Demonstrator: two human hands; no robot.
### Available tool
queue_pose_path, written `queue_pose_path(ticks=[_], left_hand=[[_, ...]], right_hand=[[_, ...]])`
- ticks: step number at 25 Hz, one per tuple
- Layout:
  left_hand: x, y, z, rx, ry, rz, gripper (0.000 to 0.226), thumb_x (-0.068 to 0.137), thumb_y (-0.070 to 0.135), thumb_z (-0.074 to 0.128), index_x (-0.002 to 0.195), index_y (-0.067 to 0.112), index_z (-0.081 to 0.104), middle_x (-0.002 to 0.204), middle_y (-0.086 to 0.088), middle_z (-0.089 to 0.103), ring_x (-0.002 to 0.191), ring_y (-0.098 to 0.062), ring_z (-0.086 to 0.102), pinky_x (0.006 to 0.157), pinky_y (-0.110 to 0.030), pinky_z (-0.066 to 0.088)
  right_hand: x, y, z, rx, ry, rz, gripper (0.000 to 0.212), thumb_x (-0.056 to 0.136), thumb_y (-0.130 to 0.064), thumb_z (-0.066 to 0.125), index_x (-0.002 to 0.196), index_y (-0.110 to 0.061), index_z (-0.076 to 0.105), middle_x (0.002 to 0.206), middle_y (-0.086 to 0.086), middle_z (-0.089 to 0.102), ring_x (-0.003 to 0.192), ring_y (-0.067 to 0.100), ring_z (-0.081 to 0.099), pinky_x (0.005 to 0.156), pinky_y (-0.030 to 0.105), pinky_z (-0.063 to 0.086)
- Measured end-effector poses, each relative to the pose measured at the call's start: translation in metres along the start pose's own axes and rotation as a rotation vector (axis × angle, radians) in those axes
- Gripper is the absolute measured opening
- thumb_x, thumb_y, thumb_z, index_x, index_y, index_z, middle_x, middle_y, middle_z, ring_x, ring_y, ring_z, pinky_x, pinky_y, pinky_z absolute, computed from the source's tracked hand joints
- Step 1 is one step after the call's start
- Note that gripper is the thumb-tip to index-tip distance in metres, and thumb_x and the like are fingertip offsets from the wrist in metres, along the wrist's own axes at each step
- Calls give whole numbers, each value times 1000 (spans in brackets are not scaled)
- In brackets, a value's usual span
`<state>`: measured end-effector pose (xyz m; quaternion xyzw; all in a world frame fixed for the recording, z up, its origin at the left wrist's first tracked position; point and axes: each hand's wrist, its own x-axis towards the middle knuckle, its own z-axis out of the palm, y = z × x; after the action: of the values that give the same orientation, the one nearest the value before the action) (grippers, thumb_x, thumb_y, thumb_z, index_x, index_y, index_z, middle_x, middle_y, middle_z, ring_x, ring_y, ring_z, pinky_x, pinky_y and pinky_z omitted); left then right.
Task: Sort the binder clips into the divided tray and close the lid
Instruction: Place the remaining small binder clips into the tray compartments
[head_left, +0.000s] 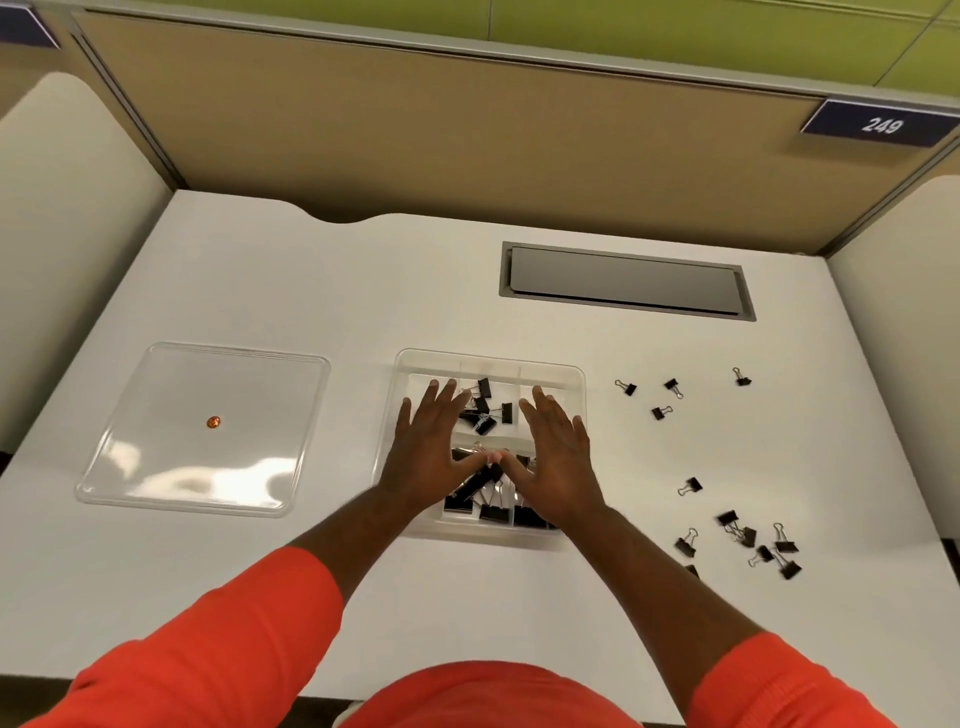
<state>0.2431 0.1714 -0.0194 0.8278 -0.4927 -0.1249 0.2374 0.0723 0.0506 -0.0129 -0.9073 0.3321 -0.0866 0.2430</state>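
Observation:
A clear divided tray (569, 371) sits mid-table with black binder clips in it: smaller ones (483, 408) in a middle compartment, larger ones (478, 506) in the near compartments. Both my hands hover flat over the tray, palms down, thumbs almost touching. My left hand (431, 444) covers the tray's left side, my right hand (558, 457) its right side. Neither holds anything. The clear lid (156, 415) lies flat on the table to the left, apart from the tray. Several small black clips (660, 412) lie loose to the right.
A further cluster of loose clips (753, 540) lies at the near right. A small orange sticker (213, 422) shows on the lid. A grey cable hatch (626, 280) is set into the white desk at the back right. Partition walls enclose the desk.

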Motion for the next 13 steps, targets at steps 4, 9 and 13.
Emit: queue_pose_path(ticks=[4, 9, 13], left_hand=[[-16, 21, 7, 9, -7, 57, 97, 77, 85, 44, 152, 27, 26, 162, 5, 19, 151, -10, 2, 122, -50, 8], [-32, 52, 23, -1, -30, 111, 92, 80, 76, 56, 152, 26, 27, 162, 7, 16, 151, -9, 2, 122, -48, 5], [-39, 85, 39, 37, -39, 153, 88, 82, 75, 54, 151, 27, 29, 162, 4, 22, 151, -11, 5, 122, -47, 6]], right_hand=[[-34, 10, -8, -17, 21, 32, 79, 94, -67, 46, 156, -23, 28, 168, -5, 11, 154, 9, 3, 125, 47, 4], [-72, 25, -23, 14, 105, 69, 74, 95, -65, 49, 154, -23, 33, 167, -4, 19, 154, 10, 9, 124, 49, 9], [-101, 51, -36, 34, 157, 79, 74, 94, -68, 47, 151, -22, 39, 164, -4, 26, 153, 8, 15, 123, 49, 14]])
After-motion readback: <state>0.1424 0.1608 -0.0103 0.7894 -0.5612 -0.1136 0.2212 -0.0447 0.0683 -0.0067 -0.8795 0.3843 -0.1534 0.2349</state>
